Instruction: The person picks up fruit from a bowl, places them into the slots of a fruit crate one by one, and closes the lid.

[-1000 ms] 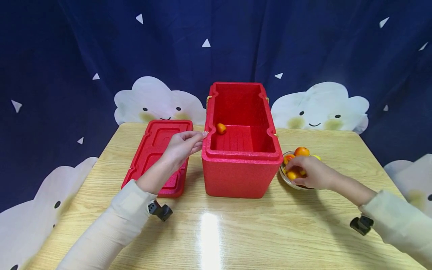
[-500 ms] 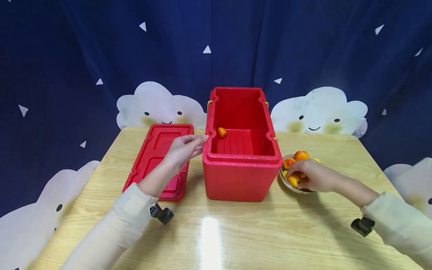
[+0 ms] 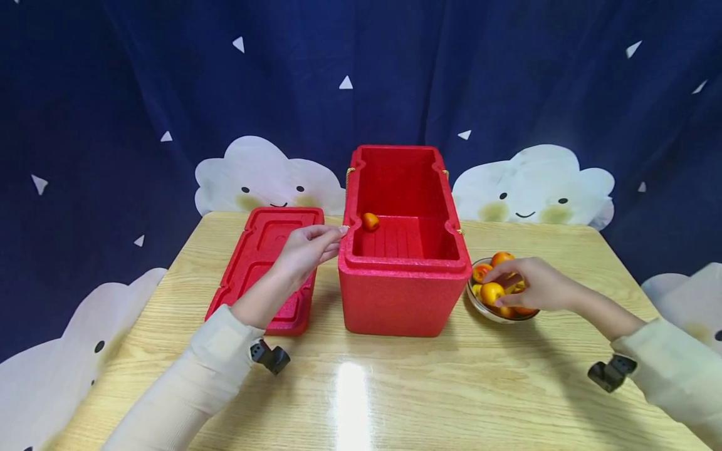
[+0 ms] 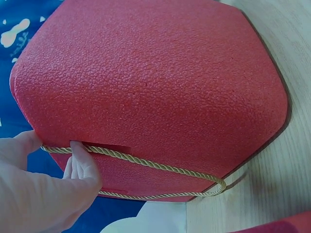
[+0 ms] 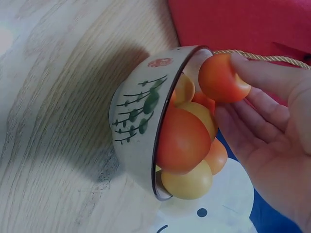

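A red foam box (image 3: 397,304) stands lidless mid-table, one orange fruit (image 3: 370,221) lying on its floor at the left. My left hand (image 3: 307,254) pinches the box's left rim; in the left wrist view its fingertips also touch the gold rope handle (image 4: 160,166). At the right, a white bowl (image 5: 141,116) with a dark rim and painted green leaves holds several red, orange and yellow fruits (image 5: 183,141). Over the bowl, my right hand (image 3: 538,285) holds a round orange-yellow fruit (image 3: 492,293) between thumb and fingers. Its exact kind is unclear.
The red lid (image 3: 265,266) lies on the wooden table (image 3: 406,394) left of the box, under my left forearm. Behind the table hangs a dark blue curtain (image 3: 395,75) with white clouds and triangles. The bowl stands close to the box's right side.
My right hand has shifted slightly right and turned, uncovering more of the bowl and the fruit in its fingers. The left hand keeps its place on the rim. The head view has tilted slightly.
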{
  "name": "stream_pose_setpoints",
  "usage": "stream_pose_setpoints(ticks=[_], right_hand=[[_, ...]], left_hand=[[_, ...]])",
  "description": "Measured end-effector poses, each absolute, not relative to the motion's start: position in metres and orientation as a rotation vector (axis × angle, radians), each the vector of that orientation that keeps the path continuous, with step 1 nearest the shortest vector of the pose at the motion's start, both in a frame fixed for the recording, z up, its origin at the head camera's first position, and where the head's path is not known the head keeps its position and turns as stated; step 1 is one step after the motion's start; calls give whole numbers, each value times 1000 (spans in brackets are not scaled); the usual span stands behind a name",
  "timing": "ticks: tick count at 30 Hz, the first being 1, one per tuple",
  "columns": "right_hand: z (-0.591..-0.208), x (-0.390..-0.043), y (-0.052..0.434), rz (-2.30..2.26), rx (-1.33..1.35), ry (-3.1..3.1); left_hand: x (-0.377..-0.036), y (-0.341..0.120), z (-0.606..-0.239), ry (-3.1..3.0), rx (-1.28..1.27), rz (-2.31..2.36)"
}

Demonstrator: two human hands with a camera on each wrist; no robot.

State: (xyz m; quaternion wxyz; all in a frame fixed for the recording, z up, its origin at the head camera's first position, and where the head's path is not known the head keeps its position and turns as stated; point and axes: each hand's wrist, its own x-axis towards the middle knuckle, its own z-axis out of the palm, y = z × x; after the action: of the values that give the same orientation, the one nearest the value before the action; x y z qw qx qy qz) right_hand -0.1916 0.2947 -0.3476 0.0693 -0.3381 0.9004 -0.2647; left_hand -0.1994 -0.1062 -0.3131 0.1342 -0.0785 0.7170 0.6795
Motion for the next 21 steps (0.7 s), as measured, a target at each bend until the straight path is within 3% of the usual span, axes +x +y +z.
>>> stream_pose_setpoints(ticks=[21], right_hand=[[-338,-209,300,-1120,-643,2466]], left_hand=[[-199,-108,-313,2089,-247,1954]])
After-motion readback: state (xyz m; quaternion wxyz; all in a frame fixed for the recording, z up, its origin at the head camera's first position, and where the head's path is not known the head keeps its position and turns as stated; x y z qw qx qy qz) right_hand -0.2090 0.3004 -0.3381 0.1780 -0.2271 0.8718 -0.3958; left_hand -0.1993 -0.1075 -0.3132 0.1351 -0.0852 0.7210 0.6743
